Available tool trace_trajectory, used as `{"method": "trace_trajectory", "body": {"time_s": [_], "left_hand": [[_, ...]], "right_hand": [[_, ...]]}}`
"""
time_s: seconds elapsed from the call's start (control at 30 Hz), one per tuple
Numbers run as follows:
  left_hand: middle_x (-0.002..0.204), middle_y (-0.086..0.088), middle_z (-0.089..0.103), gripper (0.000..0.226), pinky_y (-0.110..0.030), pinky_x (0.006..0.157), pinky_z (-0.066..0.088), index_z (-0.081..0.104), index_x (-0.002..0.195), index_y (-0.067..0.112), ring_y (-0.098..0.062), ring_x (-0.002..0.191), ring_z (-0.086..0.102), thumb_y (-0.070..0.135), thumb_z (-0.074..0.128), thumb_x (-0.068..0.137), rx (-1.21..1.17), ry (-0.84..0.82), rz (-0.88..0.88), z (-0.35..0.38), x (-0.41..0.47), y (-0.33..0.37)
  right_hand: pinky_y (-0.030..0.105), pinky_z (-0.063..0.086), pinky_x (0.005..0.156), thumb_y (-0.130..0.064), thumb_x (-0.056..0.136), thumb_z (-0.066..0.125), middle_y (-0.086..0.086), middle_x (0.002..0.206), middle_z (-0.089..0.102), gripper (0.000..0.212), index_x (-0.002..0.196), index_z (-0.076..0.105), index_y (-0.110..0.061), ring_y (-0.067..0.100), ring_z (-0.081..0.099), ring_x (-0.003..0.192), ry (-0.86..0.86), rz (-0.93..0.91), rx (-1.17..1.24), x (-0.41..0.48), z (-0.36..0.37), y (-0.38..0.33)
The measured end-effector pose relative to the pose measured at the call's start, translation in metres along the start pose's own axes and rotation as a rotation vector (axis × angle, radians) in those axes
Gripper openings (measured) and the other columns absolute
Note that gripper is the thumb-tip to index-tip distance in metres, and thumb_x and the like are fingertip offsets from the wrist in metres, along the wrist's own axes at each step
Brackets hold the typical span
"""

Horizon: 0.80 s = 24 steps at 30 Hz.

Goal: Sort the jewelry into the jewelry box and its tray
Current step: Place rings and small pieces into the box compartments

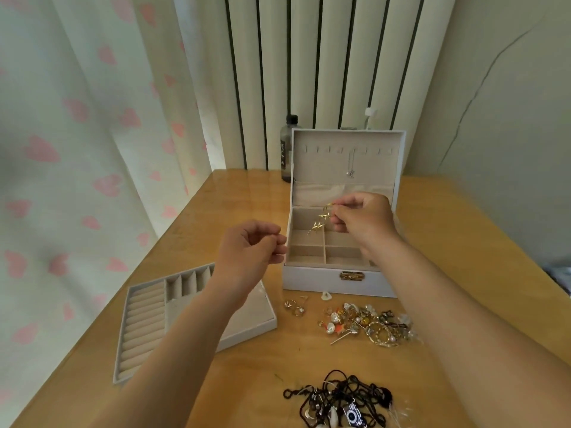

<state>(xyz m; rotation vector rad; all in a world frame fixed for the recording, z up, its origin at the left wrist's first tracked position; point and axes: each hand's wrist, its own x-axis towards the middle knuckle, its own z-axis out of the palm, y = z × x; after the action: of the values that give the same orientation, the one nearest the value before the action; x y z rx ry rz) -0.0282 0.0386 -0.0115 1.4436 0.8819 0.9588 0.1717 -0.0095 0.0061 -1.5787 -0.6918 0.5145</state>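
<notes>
- Nearest, in front of the jewelry box (315, 281), a tangle of black cords (340, 396) lies on the wooden surface (216, 381).
- Between the cords and the box sits a mixed jewelry pile (367, 324) of gold pieces and pearls, with a few rings (295, 307) just left of it.
- Left of the box lies its tray (145, 319), removed, with ring rolls and small slots.
- The left hand (251, 245) hovers at the box's left edge, fingers curled in, with nothing visible in them.
- The right hand (364, 217) pinches a gold chain (318, 223), which dangles over the box's open compartments.
- A silver necklace (351, 168) hangs inside the raised lid.
- A dark bottle (287, 149) stands behind the box.
</notes>
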Motion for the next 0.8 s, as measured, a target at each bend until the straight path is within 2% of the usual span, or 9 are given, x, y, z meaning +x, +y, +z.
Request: {"method": "trace_trajectory", "body": {"time_s": [0.13,0.2,0.33,0.47,0.57,0.67,0.73,0.8], "left_hand": [[0.083,-0.006,0.074,0.021,-0.027,0.068,0.06,0.07,0.095,0.011,-0.017,0.074,0.071,-0.003,0.054,0.095,0.146,0.02,0.025,0.002,0.014,0.0],[0.082,-0.004,0.073,0.022,-0.025,0.066,0.059,0.069,0.094,0.014,-0.015,0.073,0.071,-0.001,0.053,0.095,0.191,0.027,0.039,0.007,0.021,-0.001],[0.081,-0.001,0.073,0.022,-0.022,0.061,0.055,0.069,0.092,0.016,-0.014,0.073,0.07,0.0,0.054,0.094,0.211,0.029,0.056,0.018,0.032,-0.005],[0.078,0.0,0.073,0.021,-0.021,0.059,0.056,0.069,0.093,0.013,-0.014,0.071,0.07,-0.001,0.054,0.093,0.177,0.042,0.056,0.021,0.035,-0.011],[0.078,0.0,0.073,0.02,-0.021,0.06,0.057,0.07,0.094,0.013,-0.013,0.069,0.07,-0.001,0.055,0.093,0.173,0.05,0.056,0.02,0.035,-0.014],[0.079,0.0,0.073,0.021,-0.022,0.061,0.057,0.07,0.096,0.013,-0.012,0.07,0.071,0.0,0.055,0.094,0.211,0.038,0.068,0.017,0.034,-0.015],[0.08,-0.001,0.074,0.021,-0.023,0.062,0.057,0.07,0.096,0.013,-0.011,0.07,0.071,0.0,0.055,0.094,0.23,0.018,0.071,0.014,0.033,-0.013],[0.082,-0.002,0.074,0.021,-0.024,0.065,0.057,0.07,0.094,0.015,-0.011,0.072,0.071,0.0,0.055,0.094,0.255,-0.009,0.085,0.013,0.029,-0.01]], "right_hand": [[0.013,0.042,0.042,-0.003,0.086,0.069,0.004,0.08,0.071,0.009,0.086,0.073,-0.011,0.01,0.062,0.057,0.03,0.028,-0.158,0.023,0.022,0.016],[0.013,0.039,0.039,-0.004,0.085,0.07,0.003,0.077,0.07,0.01,0.082,0.073,-0.012,0.012,0.06,0.056,0.035,0.064,-0.192,0.029,0.031,0.022],[0.02,0.042,0.047,-0.005,0.082,0.068,0.004,0.071,0.07,0.02,0.069,0.069,-0.019,0.018,0.065,0.061,0.013,0.12,-0.344,0.039,0.04,0.033],[0.036,0.062,0.066,-0.002,0.077,0.062,0.004,0.074,0.072,0.021,0.069,0.072,-0.019,0.025,0.071,0.073,-0.043,0.064,-0.585,0.043,0.043,0.035],[0.036,0.062,0.072,0.004,0.073,0.068,0.005,0.085,0.073,0.027,0.083,0.077,-0.02,0.024,0.071,0.076,-0.087,0.001,-0.738,0.041,0.044,0.03],[0.031,0.059,0.073,0.005,0.075,0.072,0.004,0.094,0.071,0.032,0.096,0.077,-0.017,0.022,0.069,0.084,-0.126,-0.013,-0.782,0.038,0.043,0.024],[0.031,0.059,0.075,0.006,0.076,0.07,0.005,0.095,0.071,0.031,0.095,0.076,-0.018,0.023,0.069,0.087,-0.112,-0.015,-0.753,0.035,0.038,0.02],[0.033,0.06,0.079,0.005,0.077,0.064,0.005,0.093,0.072,0.029,0.085,0.073,-0.022,0.024,0.071,0.087,-0.086,-0.029,-0.698,0.029,0.032,0.014]]}}
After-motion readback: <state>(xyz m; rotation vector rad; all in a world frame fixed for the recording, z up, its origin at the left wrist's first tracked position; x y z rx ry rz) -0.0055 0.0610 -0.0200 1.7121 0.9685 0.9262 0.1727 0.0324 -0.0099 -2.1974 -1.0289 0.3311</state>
